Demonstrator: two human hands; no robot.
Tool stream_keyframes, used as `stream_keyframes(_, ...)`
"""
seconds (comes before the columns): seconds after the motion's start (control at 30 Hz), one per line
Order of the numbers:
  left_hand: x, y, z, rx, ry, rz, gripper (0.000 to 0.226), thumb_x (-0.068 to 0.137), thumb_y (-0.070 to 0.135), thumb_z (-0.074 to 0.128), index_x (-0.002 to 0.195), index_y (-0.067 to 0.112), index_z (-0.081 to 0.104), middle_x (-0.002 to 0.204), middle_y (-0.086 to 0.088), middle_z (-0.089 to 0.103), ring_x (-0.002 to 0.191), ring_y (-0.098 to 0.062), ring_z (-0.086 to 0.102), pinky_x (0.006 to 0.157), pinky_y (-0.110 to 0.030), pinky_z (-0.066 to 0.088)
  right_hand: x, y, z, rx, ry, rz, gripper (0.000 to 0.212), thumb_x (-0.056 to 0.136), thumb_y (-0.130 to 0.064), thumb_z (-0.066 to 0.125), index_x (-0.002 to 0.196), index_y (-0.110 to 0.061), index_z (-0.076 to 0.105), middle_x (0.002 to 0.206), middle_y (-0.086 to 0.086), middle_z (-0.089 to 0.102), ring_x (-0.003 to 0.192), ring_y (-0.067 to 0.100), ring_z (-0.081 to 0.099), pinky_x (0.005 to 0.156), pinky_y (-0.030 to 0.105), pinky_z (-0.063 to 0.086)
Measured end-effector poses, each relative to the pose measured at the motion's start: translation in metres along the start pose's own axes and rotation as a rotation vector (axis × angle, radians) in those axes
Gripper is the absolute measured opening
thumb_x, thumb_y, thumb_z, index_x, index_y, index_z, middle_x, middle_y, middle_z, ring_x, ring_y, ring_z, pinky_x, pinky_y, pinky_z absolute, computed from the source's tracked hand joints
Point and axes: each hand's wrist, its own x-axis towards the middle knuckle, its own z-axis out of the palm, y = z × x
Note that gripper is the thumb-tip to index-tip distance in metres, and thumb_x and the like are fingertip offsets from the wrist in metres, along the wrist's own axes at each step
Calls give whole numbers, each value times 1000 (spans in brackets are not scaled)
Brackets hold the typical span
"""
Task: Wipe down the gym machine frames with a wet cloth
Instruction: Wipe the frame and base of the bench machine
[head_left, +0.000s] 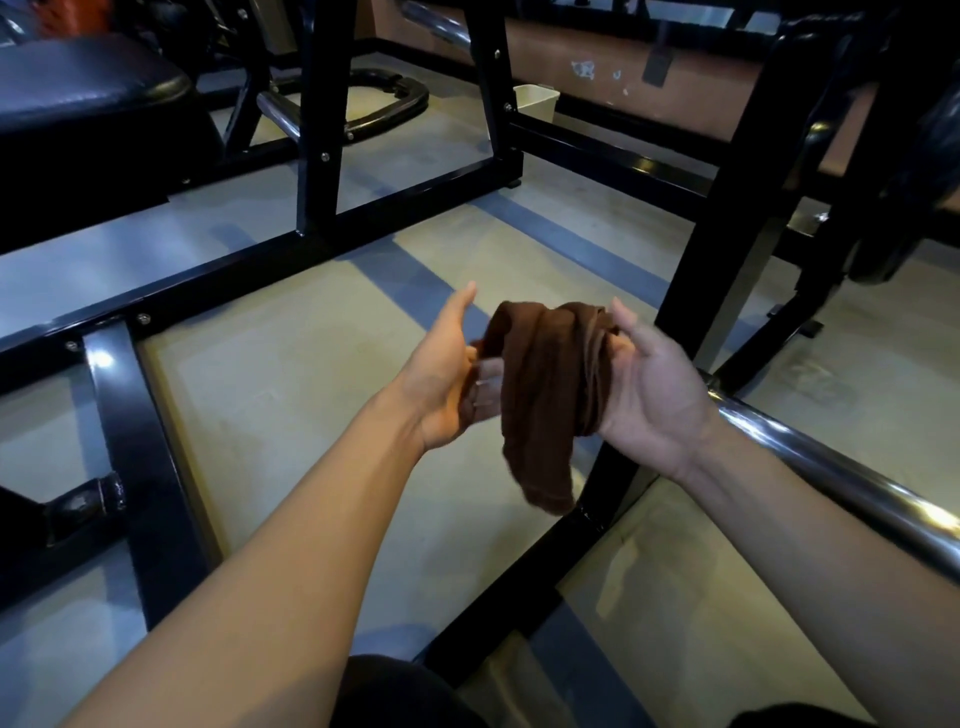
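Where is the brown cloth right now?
Centre of the head view: the bunched brown cloth hangs between the left hand and right hand, above the floor.

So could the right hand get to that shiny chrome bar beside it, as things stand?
Probably yes. The chrome bar runs just beside the right hand, with nothing between them. But the brown cloth is draped over that hand's fingers, with the left hand at its other side, so the cloth would come along.
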Motion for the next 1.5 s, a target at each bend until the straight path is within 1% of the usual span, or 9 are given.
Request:
stream_keyframes(0.17, -2, -5, 5, 223, 17, -49, 67, 90, 76, 51, 85, 12, 69, 78, -5, 62, 70, -18, 62, 100, -35, 52, 2, 1, -3, -101, 11, -58, 46, 99, -25, 62, 135, 4, 61, 130, 25, 67, 122, 37, 65, 104, 47, 54)
stream_keyframes(0.3, -2, -5, 12, 234, 185, 108, 45, 98, 39, 65, 132, 9, 63, 121, -13, 71, 96, -18, 66, 86, -31, 53, 7, 9, -5, -254, 163, -133, 29, 104, -11, 56, 130, -1, 63, 123, 22, 72, 115, 31, 71, 107, 46, 52)
stream_keyframes(0.4, -1, -6, 15, 318, 326, 238, 36, 97, 10, 64, 134, 11, 62, 121, -8, 70, 104, -20, 67, 80, -28, 54, 9, 14, -6, -461, 294, -173, 33, 100, -32, 54, 123, -15, 69, 114, 9, 77, 111, 26, 72, 109, 48, 50)
stream_keyframes(0.67, -8, -7, 21, 503, 326, 418, 32, 97, -1, 53, 115, 21, 68, 99, -5, 76, 75, -7, 71, 59, -21, 55, 4, 21, -7, -911, 389, -209, 32, 105, -36, 58, 88, -12, 72, 82, -1, 70, 79, 16, 68, 65, 29, 48)
stream_keyframes(0.83, -3, -12, 9, 548, 396, 456, 31, 101, 4, 50, 117, 26, 65, 106, 0, 73, 97, -14, 70, 83, -28, 60, 8, 21, -19, -911, 461, -193, 41, 108, -38, 46, 96, -6, 69, 87, 10, 62, 84, 27, 62, 76, 36, 46)
stream_keyframes(1.03, -1, -12, -2, 493, 489, 382, 34, 95, -1, 48, 115, 21, 64, 112, -5, 69, 100, -18, 67, 68, -23, 52, 10, 14, -17, -701, 525, -269, 43, 102, -31, 60, 142, -21, 46, 113, 9, 70, 107, 24, 68, 104, 51, 53)
stream_keyframes(1.27, -3, -11, -1, 502, 464, 329, 33, 88, -3, 64, 112, 19, 66, 111, -7, 67, 93, -17, 65, 63, -20, 49, -1, 5, -17, -1100, 281, -213, 68, 93, -20, 75, 152, -24, 42, 119, -3, 57, 96, 7, 61, 71, 7, 46)
stream_keyframes(1.37, 0, -16, 2, 593, 452, 366, 42, 82, -8, 64, 111, 22, 64, 106, -8, 66, 87, -19, 66, 59, -26, 55, -2, 8, -20, -1425, 214, -173, 76, 89, -15, 76, 154, -25, 40, 130, 2, 45, 112, 19, 55, 91, 16, 40)
stream_keyframes(1.5, 3, -24, 7, 1093, 445, 366, 47, 82, -4, 55, 119, 26, 57, 109, -1, 62, 94, -25, 63, 71, -34, 53, -4, 7, -23, -1640, 284, -219, 42, 95, -12, 61, 133, -28, 59, 117, 0, 37, 109, 29, 55, 95, 31, 42)
